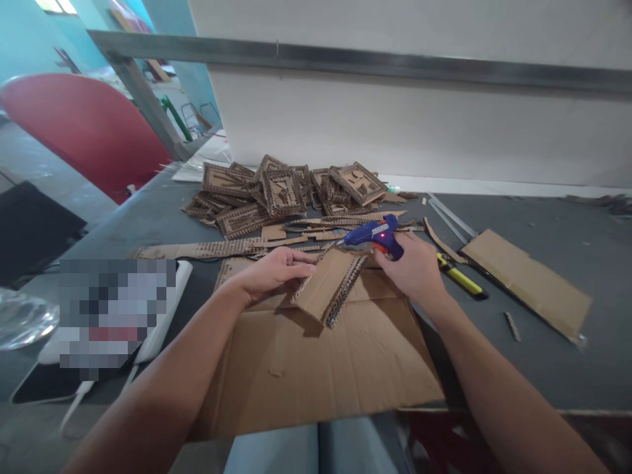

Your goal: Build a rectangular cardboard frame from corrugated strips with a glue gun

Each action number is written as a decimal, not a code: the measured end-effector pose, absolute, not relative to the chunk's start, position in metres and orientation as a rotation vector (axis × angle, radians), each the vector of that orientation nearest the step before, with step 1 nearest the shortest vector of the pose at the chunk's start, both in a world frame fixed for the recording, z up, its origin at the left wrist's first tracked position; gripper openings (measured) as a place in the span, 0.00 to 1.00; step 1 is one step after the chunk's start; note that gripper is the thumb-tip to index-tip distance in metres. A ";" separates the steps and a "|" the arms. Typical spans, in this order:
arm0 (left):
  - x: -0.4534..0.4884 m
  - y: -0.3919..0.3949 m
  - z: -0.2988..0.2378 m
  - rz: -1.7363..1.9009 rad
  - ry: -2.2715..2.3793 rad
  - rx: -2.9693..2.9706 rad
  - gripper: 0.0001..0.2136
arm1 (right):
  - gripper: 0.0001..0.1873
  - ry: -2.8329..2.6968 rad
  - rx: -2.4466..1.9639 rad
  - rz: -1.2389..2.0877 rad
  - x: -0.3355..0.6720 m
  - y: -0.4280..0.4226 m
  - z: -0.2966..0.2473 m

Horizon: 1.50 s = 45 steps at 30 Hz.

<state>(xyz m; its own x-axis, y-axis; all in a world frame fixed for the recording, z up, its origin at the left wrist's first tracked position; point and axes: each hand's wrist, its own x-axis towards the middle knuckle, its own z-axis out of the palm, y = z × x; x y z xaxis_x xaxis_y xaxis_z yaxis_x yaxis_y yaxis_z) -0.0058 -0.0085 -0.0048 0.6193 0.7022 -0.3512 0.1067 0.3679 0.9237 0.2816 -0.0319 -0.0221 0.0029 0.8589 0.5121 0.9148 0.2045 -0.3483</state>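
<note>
My left hand [276,271] is closed on the left edge of a small cardboard panel [326,280], which is tilted above a larger flat cardboard sheet [336,368]. Corrugated strips line the panel's edges. In my right hand [413,266] is a blue glue gun [372,232] with an orange trigger and a small red light glowing on its side. Its nozzle points left, at the panel's far edge; whether it touches there I cannot tell. Loose corrugated cardboard strips [197,250] lie just behind my hands.
Several framed cardboard pieces [284,191] are heaped at the back. On the right lie a yellow utility knife [463,280], clear glue sticks [450,217] and a cardboard piece [528,283]. Devices with a white cable [76,401] are at left, beside clear plastic [24,319]. A red chair [83,131] stands beyond.
</note>
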 end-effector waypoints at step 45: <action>-0.002 -0.008 -0.009 0.525 0.845 1.091 0.29 | 0.09 -2.097 -1.122 -0.191 0.253 -0.055 -0.011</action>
<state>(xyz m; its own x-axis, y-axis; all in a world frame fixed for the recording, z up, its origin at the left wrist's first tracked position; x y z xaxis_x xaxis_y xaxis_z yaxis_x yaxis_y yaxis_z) -0.0021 -0.0076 -0.0094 0.5888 0.7372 -0.3316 0.0284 0.3911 0.9199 0.2530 -0.0546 -0.0111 -0.3458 0.6592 0.6678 0.7688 0.6071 -0.2012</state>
